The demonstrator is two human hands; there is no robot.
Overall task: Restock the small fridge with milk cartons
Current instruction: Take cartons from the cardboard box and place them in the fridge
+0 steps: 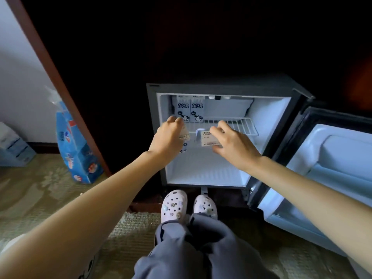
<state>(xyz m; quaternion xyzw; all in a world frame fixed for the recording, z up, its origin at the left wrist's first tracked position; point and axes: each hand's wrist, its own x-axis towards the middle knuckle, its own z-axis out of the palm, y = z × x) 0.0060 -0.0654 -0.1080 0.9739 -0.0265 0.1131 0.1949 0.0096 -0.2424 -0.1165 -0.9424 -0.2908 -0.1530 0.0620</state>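
The small fridge (pixel 227 91) stands open in front of me. Two white milk cartons (pixel 190 109) with black cow print stand upright at the back left of its wire shelf (pixel 244 125). My left hand (pixel 168 140) grips the top of another carton (pixel 184 147) on the lower level at the left. My right hand (pixel 234 147) holds a carton (pixel 208 137) seen from its top, with a cap and a printed label, in the middle of the lower level. My fingers hide much of both cartons.
The fridge door (pixel 326 178) hangs open to the right. A blue plastic pack (pixel 75 152) of cartons leans against a wooden frame at the left. A pale box (pixel 14 146) sits further left. My feet in light clogs (pixel 189 206) rest on a woven mat.
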